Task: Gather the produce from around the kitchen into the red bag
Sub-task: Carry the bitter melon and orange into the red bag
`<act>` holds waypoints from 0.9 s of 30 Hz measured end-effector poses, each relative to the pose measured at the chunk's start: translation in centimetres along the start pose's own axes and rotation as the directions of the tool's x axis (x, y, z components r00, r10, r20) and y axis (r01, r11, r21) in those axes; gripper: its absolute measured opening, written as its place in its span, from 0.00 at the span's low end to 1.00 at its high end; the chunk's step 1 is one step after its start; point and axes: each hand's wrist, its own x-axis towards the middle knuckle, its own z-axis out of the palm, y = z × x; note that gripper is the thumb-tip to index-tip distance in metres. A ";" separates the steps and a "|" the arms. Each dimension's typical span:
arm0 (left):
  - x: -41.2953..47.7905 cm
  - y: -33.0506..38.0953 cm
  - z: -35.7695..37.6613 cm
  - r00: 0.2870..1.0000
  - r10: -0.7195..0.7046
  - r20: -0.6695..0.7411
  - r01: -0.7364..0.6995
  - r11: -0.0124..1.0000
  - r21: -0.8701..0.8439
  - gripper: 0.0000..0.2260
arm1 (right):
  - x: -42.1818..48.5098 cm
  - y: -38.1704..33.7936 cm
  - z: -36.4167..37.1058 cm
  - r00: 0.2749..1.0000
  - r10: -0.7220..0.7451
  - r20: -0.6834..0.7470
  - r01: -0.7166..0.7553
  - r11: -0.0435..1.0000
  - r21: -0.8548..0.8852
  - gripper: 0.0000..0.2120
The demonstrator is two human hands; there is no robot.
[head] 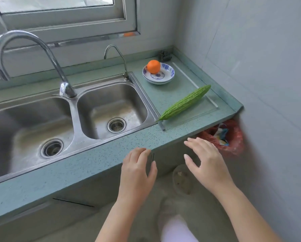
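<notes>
A long green bitter gourd [185, 102] lies diagonally on the counter right of the sink. Behind it an orange [153, 66] rests in a blue-and-white dish [167, 74]. A red bag [233, 137] with scraps of paper inside sits below the counter's right end, against the wall. My left hand [137, 170] hovers in front of the counter edge, fingers loosely spread and holding nothing. My right hand [205, 159] is open with fingers apart, just left of the red bag and below the counter edge.
A steel double sink [79, 109] with a tall tap [24, 55] and a small tap [118, 58] fills the left. A clear glass board [205, 112] lies under the gourd. A dark scrubber [165, 55] sits in the back corner. The wall is close on the right.
</notes>
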 end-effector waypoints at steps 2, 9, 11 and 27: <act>1.8 -0.6 0.6 1.000 -0.005 0.007 0.005 1.000 0.009 0.17 | 2.3 1.2 0.8 1.000 -0.017 0.021 0.017 1.000 -0.001 0.19; 11.9 -2.0 3.2 1.000 0.017 0.022 -0.018 0.998 0.068 0.17 | 12.3 7.4 2.9 0.998 -0.022 0.056 0.023 0.999 -0.031 0.19; 15.3 -2.1 4.1 0.998 0.044 0.052 -0.048 0.995 0.084 0.17 | 14.7 9.4 3.5 0.997 -0.017 0.076 0.020 0.999 -0.042 0.19; 29.4 -3.7 10.6 0.993 -0.007 0.116 -0.006 0.993 0.116 0.15 | 26.3 17.6 7.4 0.844 -0.100 0.528 0.203 0.969 -0.141 0.29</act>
